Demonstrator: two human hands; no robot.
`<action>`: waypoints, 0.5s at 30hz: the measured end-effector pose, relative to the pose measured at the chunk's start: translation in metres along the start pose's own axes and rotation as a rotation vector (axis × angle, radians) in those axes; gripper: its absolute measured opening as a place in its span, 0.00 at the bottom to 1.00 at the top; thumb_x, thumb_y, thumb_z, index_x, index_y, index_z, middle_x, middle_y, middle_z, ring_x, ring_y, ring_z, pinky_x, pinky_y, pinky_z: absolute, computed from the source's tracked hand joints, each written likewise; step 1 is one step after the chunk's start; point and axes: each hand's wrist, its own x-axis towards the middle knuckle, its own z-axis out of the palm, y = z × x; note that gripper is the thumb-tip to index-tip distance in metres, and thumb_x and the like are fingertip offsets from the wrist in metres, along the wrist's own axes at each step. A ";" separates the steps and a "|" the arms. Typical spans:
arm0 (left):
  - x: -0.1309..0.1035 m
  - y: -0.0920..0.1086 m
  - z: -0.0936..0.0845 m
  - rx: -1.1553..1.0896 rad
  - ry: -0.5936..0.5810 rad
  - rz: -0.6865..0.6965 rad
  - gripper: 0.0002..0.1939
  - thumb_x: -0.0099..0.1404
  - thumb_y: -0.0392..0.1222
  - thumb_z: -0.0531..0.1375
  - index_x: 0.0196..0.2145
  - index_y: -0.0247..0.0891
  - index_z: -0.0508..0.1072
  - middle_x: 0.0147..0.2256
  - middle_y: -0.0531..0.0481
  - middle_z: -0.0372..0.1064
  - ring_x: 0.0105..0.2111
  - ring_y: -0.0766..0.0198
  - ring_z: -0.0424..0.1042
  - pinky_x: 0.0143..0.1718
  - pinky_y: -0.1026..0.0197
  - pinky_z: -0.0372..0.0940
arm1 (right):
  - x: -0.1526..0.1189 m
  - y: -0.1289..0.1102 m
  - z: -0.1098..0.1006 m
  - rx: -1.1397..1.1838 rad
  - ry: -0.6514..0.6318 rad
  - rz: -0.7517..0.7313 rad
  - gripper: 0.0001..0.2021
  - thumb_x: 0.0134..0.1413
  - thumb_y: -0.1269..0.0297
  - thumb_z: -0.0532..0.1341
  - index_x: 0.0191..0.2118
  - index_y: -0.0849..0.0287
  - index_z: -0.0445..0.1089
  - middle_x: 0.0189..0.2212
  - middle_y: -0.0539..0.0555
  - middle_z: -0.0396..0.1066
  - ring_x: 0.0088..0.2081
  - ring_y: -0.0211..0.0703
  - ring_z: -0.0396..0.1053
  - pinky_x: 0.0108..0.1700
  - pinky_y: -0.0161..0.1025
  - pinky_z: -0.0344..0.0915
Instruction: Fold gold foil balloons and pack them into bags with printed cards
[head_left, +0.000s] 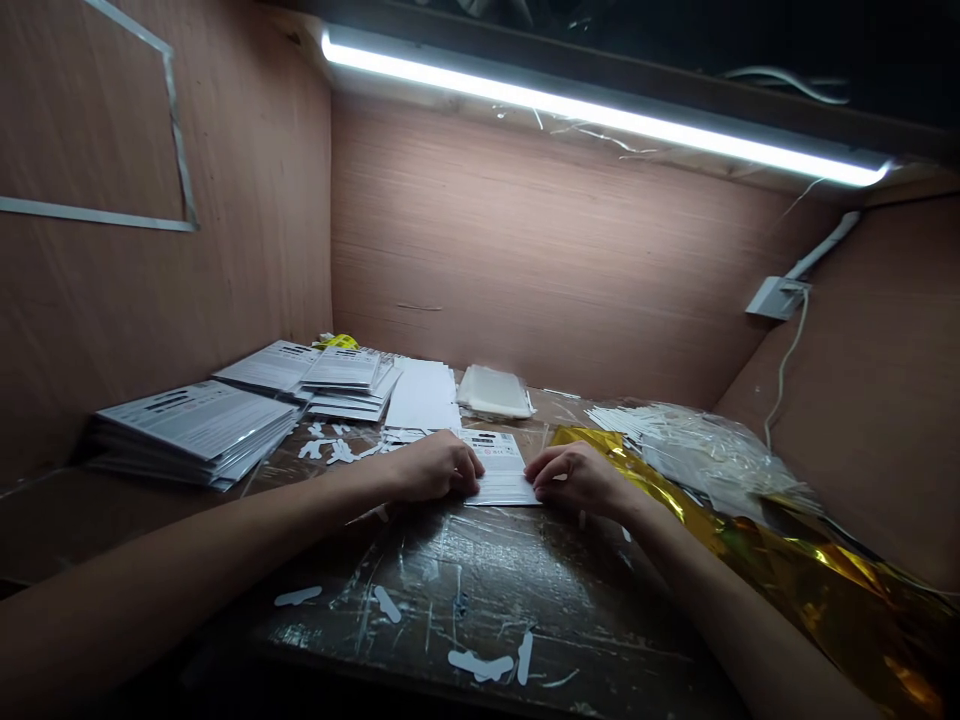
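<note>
Left hand point(444, 467), fingers curled, touches printed card point(501, 478) at its left edge; right hand point(576, 476) likewise at its right; pinching or merely pressing, can't tell. Card's over dark table point(487, 560). Probably aligning step; calls for even edge control.

Pretty boxed-in spot I'm looking at: wood-panel walls point(540, 240) on three sides, one bright tube light point(600, 111) overhead, and a dark, seriously scuffed desk point(420, 560) below.
</note>
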 end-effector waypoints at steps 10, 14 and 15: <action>-0.005 -0.009 -0.005 0.176 0.023 0.123 0.22 0.67 0.27 0.59 0.55 0.41 0.78 0.56 0.43 0.74 0.56 0.56 0.73 0.57 0.53 0.67 | -0.003 0.002 -0.001 -0.040 0.014 0.066 0.05 0.52 0.67 0.69 0.33 0.50 0.84 0.37 0.49 0.82 0.34 0.41 0.78 0.41 0.36 0.72; -0.003 -0.017 0.002 0.134 0.181 0.184 0.21 0.70 0.32 0.57 0.59 0.35 0.73 0.54 0.37 0.75 0.52 0.56 0.77 0.53 0.55 0.71 | -0.003 0.003 0.003 -0.010 0.047 0.074 0.04 0.52 0.66 0.69 0.33 0.52 0.84 0.37 0.51 0.82 0.35 0.43 0.78 0.42 0.37 0.73; -0.003 -0.016 0.003 0.108 0.230 0.181 0.21 0.70 0.32 0.57 0.59 0.35 0.72 0.54 0.37 0.75 0.51 0.57 0.77 0.52 0.56 0.72 | -0.003 0.002 0.003 0.012 0.054 0.083 0.04 0.52 0.65 0.69 0.33 0.52 0.84 0.37 0.51 0.82 0.35 0.43 0.79 0.42 0.38 0.74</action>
